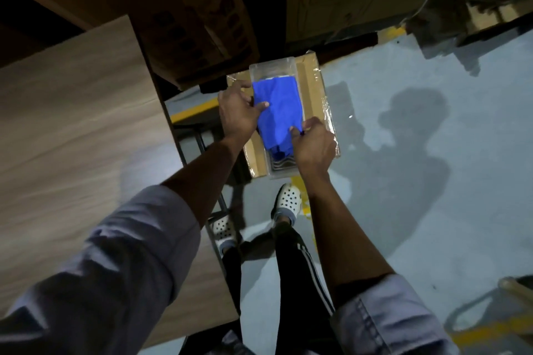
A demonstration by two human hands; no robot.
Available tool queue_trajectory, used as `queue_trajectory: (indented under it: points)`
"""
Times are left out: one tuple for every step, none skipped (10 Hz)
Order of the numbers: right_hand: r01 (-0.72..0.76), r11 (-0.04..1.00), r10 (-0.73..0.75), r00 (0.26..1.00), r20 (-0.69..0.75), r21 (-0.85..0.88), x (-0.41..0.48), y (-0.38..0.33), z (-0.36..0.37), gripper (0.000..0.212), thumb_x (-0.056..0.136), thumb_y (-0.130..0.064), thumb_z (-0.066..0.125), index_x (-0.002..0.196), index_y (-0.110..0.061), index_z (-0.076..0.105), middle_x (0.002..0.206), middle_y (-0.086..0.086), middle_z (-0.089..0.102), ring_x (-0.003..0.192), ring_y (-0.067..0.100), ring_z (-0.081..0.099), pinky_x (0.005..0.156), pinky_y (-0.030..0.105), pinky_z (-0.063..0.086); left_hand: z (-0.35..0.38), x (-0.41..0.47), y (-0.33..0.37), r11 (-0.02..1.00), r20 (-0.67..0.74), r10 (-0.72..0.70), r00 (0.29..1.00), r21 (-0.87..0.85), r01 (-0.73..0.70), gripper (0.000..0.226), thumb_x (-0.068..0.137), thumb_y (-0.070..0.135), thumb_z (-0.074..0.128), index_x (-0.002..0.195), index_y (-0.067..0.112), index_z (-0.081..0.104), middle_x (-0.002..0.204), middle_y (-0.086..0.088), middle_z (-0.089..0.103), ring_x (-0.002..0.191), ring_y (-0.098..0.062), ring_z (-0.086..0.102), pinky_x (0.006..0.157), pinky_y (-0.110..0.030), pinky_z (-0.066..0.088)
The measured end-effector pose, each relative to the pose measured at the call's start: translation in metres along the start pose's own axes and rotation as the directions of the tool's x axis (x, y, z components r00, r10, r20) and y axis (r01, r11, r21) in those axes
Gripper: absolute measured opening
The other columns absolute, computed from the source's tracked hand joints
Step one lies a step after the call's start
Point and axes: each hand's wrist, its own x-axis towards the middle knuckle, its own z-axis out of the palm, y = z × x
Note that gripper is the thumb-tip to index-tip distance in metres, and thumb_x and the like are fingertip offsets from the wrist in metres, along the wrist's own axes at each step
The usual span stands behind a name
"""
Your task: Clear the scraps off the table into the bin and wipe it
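Note:
A folded blue cloth (278,106) lies in a clear plastic tray (271,68) that sits on a taped cardboard box (313,86) on the floor. My left hand (238,112) pinches the cloth's left edge with thumb and fingers. At the cloth's lower right corner, my right hand (313,143) pinches it. The wooden table (75,124) fills the left of the view; the part I see is bare. No bin is in sight.
Large cardboard cartons (199,8) stand stacked behind the table and box. Grey floor (418,181) with yellow line markings spreads to the right. My feet in white perforated clogs (288,200) stand just in front of the box, beside the table's metal leg.

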Motion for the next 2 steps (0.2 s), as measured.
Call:
queue_trajectory:
  points:
    - [0.072, 0.963, -0.069, 0.997, 0.019, -0.261, -0.010, -0.010, -0.007, 0.038, 0.098, -0.037, 0.068, 0.130, -0.018, 0.062, 0.130, 0.011, 0.058, 0.114, 0.031, 0.065, 0.085, 0.039, 0.052, -0.007, -0.010, -0.003, 0.852, 0.211, 0.228, 0.951, 0.430, -0.299, 0.062, 0.085, 0.038, 0.080, 0.140, 0.022, 0.054, 0.127, -0.009, 0.054, 0.123, -0.028, 0.044, 0.100, -0.037, 0.039]
    - [0.072, 0.961, -0.073, 0.997, 0.005, -0.267, -0.018, -0.017, -0.012, 0.050, 0.095, -0.029, 0.071, 0.138, -0.015, 0.050, 0.138, 0.014, 0.047, 0.119, 0.032, 0.061, 0.085, 0.041, 0.053, -0.018, -0.022, 0.006, 0.667, 0.359, 0.324, 0.875, 0.570, -0.480, 0.064, 0.096, 0.049, 0.063, 0.152, 0.027, 0.044, 0.142, -0.014, 0.043, 0.132, -0.032, 0.038, 0.107, -0.042, 0.035]
